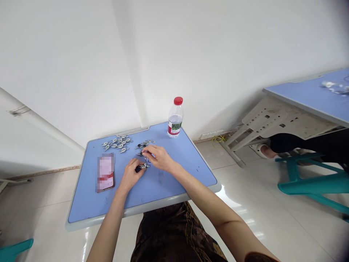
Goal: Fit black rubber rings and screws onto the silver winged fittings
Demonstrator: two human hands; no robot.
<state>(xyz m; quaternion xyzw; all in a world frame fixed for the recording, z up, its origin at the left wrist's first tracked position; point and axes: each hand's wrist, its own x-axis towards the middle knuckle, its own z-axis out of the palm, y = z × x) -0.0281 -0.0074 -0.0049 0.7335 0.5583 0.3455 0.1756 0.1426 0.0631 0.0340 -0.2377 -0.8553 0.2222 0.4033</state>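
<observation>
On the blue desk (pixel 163 185), my left hand (pixel 132 173) has its fingers closed around a small metal part (pixel 143 166) near the middle. My right hand (pixel 158 157) is just above and to the right, thumb and fingertips pinched together over that part; what they hold is too small to make out. Behind my right hand lies a small group of metal pieces with black round parts (pixel 144 145). Farther left is a larger cluster of similar silvery metal pieces (pixel 117 143).
A phone (pixel 105 173) lies at the desk's left. A red-capped water bottle (pixel 175 122) stands at the back right corner, near the white wall. To the right are another blue desk (pixel 305 96), a person's foot (pixel 267 151) and a teal stool (pixel 313 182).
</observation>
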